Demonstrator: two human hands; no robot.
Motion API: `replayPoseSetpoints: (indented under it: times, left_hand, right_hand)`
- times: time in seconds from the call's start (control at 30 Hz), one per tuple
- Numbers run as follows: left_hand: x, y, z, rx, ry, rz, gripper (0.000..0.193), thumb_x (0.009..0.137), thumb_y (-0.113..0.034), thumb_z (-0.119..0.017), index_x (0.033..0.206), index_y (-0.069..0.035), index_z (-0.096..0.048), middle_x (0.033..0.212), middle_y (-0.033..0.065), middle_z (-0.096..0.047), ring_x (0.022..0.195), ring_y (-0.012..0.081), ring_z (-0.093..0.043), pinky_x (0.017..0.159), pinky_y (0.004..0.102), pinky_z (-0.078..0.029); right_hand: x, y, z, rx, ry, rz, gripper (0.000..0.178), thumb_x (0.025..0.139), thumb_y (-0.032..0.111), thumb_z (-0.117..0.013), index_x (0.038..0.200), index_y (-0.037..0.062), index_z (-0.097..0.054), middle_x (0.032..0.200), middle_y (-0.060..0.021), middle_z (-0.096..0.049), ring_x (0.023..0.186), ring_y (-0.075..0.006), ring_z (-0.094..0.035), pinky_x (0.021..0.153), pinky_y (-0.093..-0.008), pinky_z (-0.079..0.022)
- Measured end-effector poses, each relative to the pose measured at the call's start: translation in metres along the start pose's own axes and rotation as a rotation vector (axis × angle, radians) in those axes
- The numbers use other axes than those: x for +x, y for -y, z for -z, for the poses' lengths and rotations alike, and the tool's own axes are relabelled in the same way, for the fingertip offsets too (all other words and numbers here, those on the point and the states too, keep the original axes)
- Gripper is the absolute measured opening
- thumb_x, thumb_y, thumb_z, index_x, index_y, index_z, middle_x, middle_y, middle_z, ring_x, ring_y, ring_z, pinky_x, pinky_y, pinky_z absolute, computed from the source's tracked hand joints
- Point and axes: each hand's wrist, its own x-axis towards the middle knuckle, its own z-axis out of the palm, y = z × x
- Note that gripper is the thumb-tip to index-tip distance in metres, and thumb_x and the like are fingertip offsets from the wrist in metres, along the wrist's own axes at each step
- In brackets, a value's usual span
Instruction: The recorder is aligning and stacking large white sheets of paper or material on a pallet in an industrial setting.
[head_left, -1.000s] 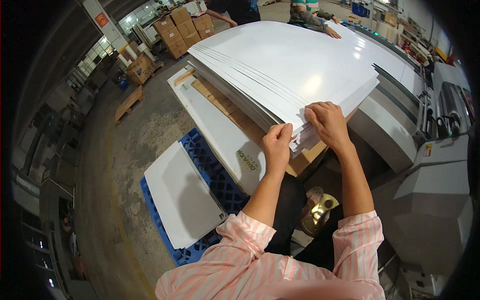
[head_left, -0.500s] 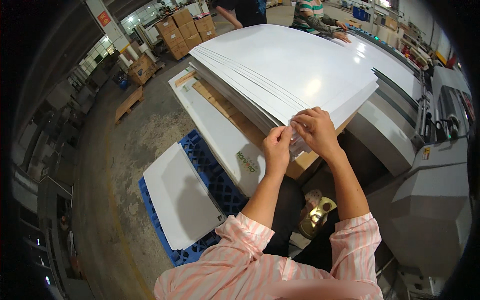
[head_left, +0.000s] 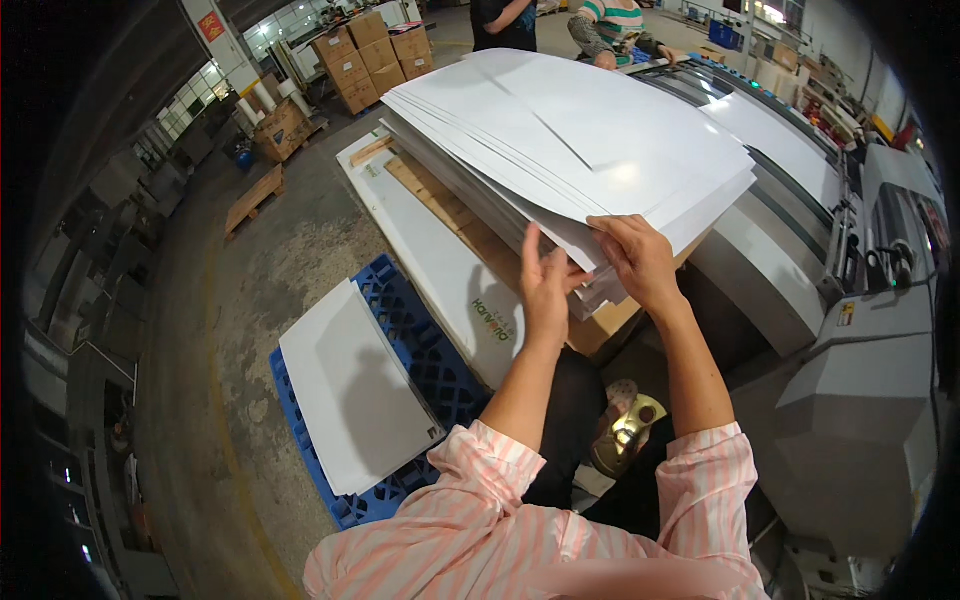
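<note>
A tall stack of large white sheets (head_left: pixel 500 135) rises in front of me, its near corner by my hands. My right hand (head_left: pixel 640 262) pinches the near corner of the top sheet (head_left: pixel 650 170), which is raised a little and bowed over the sheets beneath. Beside that corner, my left hand (head_left: pixel 546 295) is open with its fingers spread, close to the stack's near edge. Whether its fingertips touch the lower sheets I cannot tell. The edges below the corner look uneven and fanned.
A grey machine (head_left: pixel 860 400) with rollers stands to the right, a white sheet (head_left: pixel 770 140) on its bed. At lower left, a blue plastic pallet (head_left: pixel 425 345) bears a smaller pile of sheets (head_left: pixel 350 390). Two people stand beyond the stack. Cardboard boxes (head_left: pixel 375 60) are piled far left.
My left hand has let go of the sheet corner and opened, while my right hand keeps its pinch. The sheet on the machine has moved right. The co-worker in stripes has bent lower.
</note>
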Motion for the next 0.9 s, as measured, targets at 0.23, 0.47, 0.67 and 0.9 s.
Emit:
replayPoseSetpoints:
  times: [0.23,0.47,0.67,0.9]
  left_hand:
    - [0.009,-0.001,0.007,-0.039,0.004,0.115,0.06,0.088,-0.009,-0.052,0.136,-0.002,-0.016,0.086,0.0079,-0.053,0.073,0.0131,-0.055,0.063,0.0273,-0.054]
    - [0.005,-0.003,-0.005,0.156,-0.102,-0.006,0.033,0.088,-0.015,-0.053,0.116,0.0,-0.043,0.088,0.0055,-0.054,0.071,0.0099,-0.054,0.06,0.0247,-0.051]
    - [0.005,0.008,0.004,0.235,0.031,0.011,0.029,0.09,-0.022,-0.051,0.079,0.004,-0.056,0.074,0.0021,-0.051,0.068,0.0093,-0.051,0.062,0.025,-0.048]
    - [0.004,0.013,0.002,0.369,0.019,-0.092,0.028,0.086,-0.02,-0.054,0.074,0.005,-0.054,0.068,0.0026,-0.048,0.065,0.0079,-0.049,0.059,0.0247,-0.044]
  right_hand:
    - [0.003,0.002,-0.001,0.029,-0.025,-0.02,0.019,0.079,0.011,-0.059,0.097,0.0115,-0.063,0.084,-0.0041,-0.063,0.076,-0.0226,-0.056,0.062,-0.0335,-0.046]
    - [0.008,0.003,0.005,-0.051,-0.065,0.081,0.026,0.073,0.009,-0.065,0.099,0.0083,-0.063,0.094,-0.0063,-0.062,0.086,-0.0247,-0.056,0.071,-0.0321,-0.046]
    - [0.018,-0.008,0.006,0.128,0.078,-0.055,0.024,0.08,0.016,-0.06,0.102,0.0064,-0.061,0.104,-0.0075,-0.06,0.09,-0.0174,-0.056,0.074,-0.0283,-0.046]
    - [0.032,-0.021,-0.005,0.879,-0.308,-0.67,0.039,0.086,0.034,-0.057,0.095,-0.004,-0.061,0.09,-0.0051,-0.061,0.084,-0.0127,-0.052,0.075,-0.0257,-0.041]
